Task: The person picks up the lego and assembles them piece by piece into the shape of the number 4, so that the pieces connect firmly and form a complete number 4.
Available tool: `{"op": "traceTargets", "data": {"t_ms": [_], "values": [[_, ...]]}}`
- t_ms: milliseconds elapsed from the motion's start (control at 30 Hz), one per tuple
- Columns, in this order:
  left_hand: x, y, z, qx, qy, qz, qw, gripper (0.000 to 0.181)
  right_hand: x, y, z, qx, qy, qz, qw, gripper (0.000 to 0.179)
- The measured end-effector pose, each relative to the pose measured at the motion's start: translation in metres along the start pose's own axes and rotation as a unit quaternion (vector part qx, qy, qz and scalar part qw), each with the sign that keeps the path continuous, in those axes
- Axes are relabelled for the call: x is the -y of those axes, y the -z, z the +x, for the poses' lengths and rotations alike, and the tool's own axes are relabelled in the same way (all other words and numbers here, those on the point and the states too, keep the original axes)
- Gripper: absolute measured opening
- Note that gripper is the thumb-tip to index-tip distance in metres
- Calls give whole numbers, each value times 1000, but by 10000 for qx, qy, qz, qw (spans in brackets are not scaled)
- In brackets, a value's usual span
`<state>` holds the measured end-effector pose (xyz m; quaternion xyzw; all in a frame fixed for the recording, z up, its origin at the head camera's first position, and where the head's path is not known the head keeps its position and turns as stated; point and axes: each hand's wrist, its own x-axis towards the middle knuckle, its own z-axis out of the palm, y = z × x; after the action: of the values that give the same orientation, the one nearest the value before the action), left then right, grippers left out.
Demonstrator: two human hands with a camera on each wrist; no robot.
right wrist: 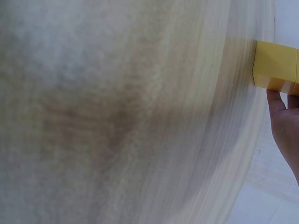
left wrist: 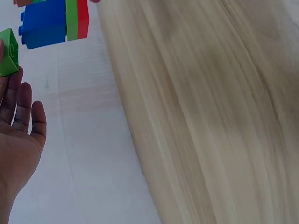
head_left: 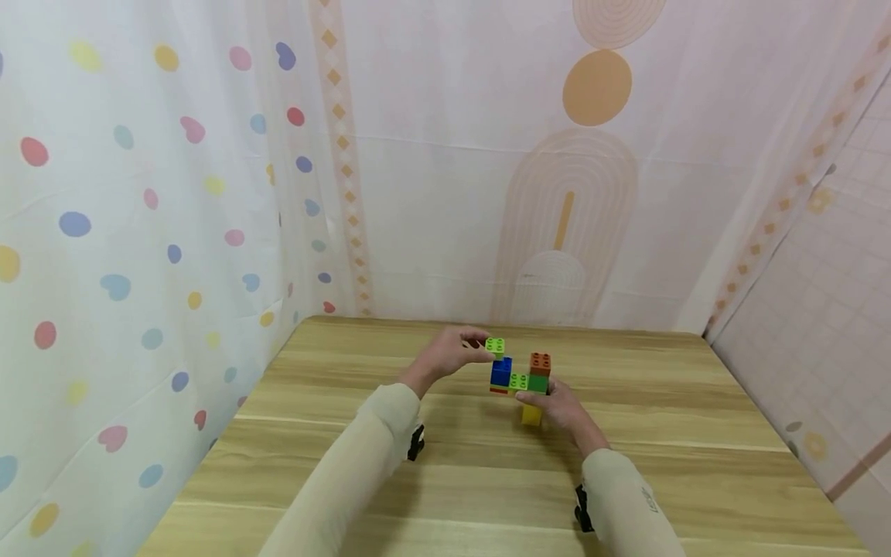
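My left hand (head_left: pixel 448 352) pinches a light green toy building brick (head_left: pixel 495 346) just above a blue brick (head_left: pixel 500 373). In the left wrist view, a gap shows between that light green brick (left wrist: pixel 9 53) and the blue brick (left wrist: pixel 44 23). The blue brick sits on the left end of a built structure, over thin light green and red (left wrist: pixel 82 18) layers. On its right side, an orange-brown brick (head_left: pixel 540 362) tops a dark green one (head_left: pixel 538 382). My right hand (head_left: pixel 560 404) holds this structure by its right side, above the yellow base (head_left: pixel 531 415).
The wooden table (head_left: pixel 459 495) extends around both hands. Behind it hangs a pale patterned curtain (head_left: pixel 431 216), and a dotted curtain (head_left: pixel 139 309) hangs along the left. Dark wrist devices show under both sleeves (head_left: pixel 362 456).
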<state>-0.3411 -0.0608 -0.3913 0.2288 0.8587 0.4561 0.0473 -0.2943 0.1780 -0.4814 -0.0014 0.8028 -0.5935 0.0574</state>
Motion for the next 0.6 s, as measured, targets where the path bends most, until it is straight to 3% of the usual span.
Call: {"op": "traceTargets", "data": {"t_ms": [267,600], "values": [[-3,-10,-1,113,-71,-33,9999,39,0,2,-3,47,-27,50,10000,53],[-1,-11,0,229,-160,120,9995,38,2,-1,-2,25,-32,43,10000,52]]}}
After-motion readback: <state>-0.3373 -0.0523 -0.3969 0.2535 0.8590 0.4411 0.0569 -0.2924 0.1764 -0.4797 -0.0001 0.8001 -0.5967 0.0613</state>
